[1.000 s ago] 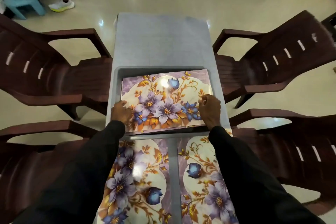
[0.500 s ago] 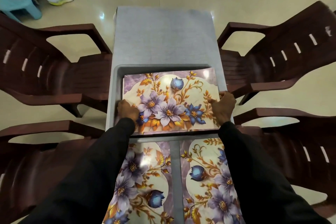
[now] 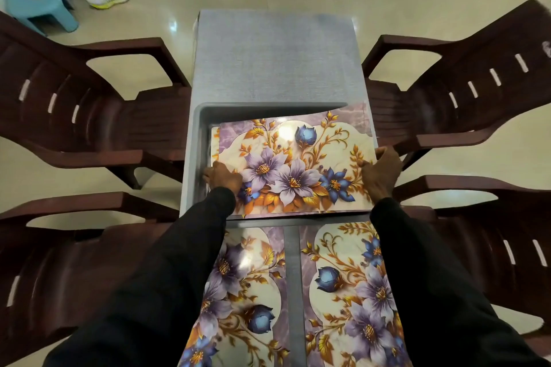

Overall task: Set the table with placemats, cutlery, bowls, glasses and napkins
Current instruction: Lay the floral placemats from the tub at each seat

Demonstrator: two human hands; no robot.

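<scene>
My left hand (image 3: 223, 177) and right hand (image 3: 380, 173) each grip a short edge of the floral placemat (image 3: 295, 164), held skewed over the grey tray (image 3: 198, 140) on the table (image 3: 274, 53)

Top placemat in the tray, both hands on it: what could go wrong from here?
1. A second mat shows under the top placemat by the left hand; it may lift along.
2. Beyond the right hand, its far corner rides over the tray rim near a chair arm; it could snag.
3. Its near edge sits close to the laid placemats; dragging may shift them.
</scene>
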